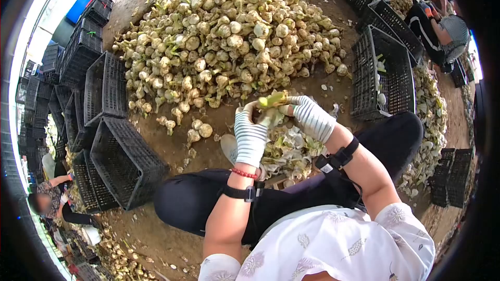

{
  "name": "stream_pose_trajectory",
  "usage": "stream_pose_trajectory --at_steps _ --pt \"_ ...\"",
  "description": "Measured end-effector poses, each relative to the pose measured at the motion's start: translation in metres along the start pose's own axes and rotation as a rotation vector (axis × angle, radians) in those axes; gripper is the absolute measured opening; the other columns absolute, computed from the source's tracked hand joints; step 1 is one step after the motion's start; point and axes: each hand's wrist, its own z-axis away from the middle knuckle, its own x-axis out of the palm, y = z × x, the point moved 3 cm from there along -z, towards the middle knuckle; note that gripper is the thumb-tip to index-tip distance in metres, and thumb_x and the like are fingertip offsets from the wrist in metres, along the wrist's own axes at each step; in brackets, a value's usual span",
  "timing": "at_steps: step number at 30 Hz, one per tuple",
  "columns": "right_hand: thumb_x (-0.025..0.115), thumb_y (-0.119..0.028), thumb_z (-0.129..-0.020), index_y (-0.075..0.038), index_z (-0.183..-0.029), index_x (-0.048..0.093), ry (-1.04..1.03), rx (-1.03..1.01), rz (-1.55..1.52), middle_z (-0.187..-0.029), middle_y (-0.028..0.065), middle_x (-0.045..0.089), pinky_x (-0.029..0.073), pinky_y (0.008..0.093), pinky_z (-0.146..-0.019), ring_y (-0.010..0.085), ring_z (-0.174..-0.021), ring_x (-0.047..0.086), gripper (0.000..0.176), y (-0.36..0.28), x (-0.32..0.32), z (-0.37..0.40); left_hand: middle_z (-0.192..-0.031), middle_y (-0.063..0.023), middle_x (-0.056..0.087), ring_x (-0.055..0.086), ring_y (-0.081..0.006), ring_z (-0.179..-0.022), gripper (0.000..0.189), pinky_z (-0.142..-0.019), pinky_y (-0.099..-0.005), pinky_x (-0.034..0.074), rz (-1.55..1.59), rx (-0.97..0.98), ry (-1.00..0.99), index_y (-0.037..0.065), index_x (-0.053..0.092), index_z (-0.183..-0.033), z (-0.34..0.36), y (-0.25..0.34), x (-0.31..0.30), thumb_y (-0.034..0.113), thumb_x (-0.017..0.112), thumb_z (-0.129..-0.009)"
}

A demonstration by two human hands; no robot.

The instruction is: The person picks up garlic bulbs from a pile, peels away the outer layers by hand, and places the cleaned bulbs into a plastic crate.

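The left hand (pixel 250 131), in a striped glove, has its grip clamped on a green stalk (pixel 273 99), with fingers and thumb bent round its left side. The right hand (pixel 313 117), gloved alike, comes from the other side, its grip closed on the stalk's right end. The stalk lies crosswise between the two grips, touching both, its cut-looking green end toward the left; a pale, blurred part hangs beneath it, and whether that is a bulb I cannot tell

Just below the hands, a small pile of peelings (pixel 294 151) lies on the ground between the bent knees in dark trousers (pixel 190 203). The left wrist wears a red bead bracelet (pixel 244 173), and each forearm a black strap

Beyond the hands rises a broad heap of bulbs (pixel 229 36), with a few loose bulbs (pixel 199 131) near its lower left edge. A black crate (pixel 125 164) stands tilted at the left, more stacked behind it; a right-hand crate (pixel 384 75) holds some pale pieces. Farther out, a person (pixel 450 36) sits at the right and a co-worker (pixel 54 203) at the left
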Motion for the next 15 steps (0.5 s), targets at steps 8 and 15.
stream_pose_trajectory --at_steps 8,15 --pt "0.06 -0.009 -0.094 0.001 -0.114 0.061 0.087 0.037 -0.151 -0.097 0.0134 0.067 0.057 0.0314 -0.067 0.0217 -0.081 0.067 0.023 0.013 -0.075 0.011 -0.094 -0.0031 0.067 0.063 -0.0117 -0.073 0.023 -0.066 -0.0224 0.051 0.755 -0.364 0.21 0.005 0.062 -0.112 -0.01 -0.056 -0.023 0.02 0.066 -0.096" --pt "0.063 -0.015 -0.094 -0.003 -0.127 0.061 0.23 -0.439 1.066 -0.108 0.0183 0.065 0.052 0.0374 -0.082 0.0325 -0.09 0.066 0.036 -0.017 -0.03 0.005 -0.1 -0.0033 0.066 0.061 -0.0115 -0.087 0.025 -0.081 -0.0267 0.051 0.558 -0.04 0.206 0.005 0.06 -0.114 0.002 -0.007 -0.022 0.013 0.071 -0.093"
